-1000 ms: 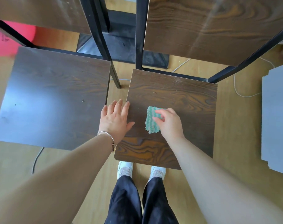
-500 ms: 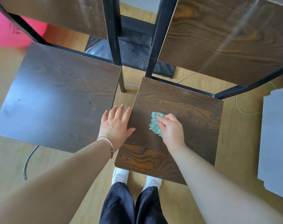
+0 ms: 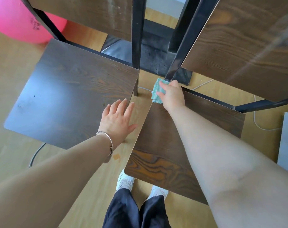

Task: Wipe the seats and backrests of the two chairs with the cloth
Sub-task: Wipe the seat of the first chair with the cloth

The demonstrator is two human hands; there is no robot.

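Pressing the cloth (image 3: 157, 91) onto the far left corner of the right seat (image 3: 173, 145), my right hand (image 3: 172, 96) holds it with fingers bent over its top; the thumb is hidden. The green cloth overhangs the seat corner slightly and sits just below the black frame post (image 3: 179, 51) of the right backrest (image 3: 247, 46). My left hand (image 3: 117, 119) is wide, fingers straight and spread, holding nothing. It lies over the gap between the two seats, its fingertips at the right edge of the left seat (image 3: 66, 96); I cannot tell whether they touch. A bracelet (image 3: 108, 142) circles that wrist. The left seat shows small specks (image 3: 34, 96) and a pale smear. The left backrest (image 3: 90, 12) stands beyond it. A pink ball (image 3: 16, 22) rests on the floor behind the left chair. A pale cable (image 3: 261, 125) lies on the floor at right.
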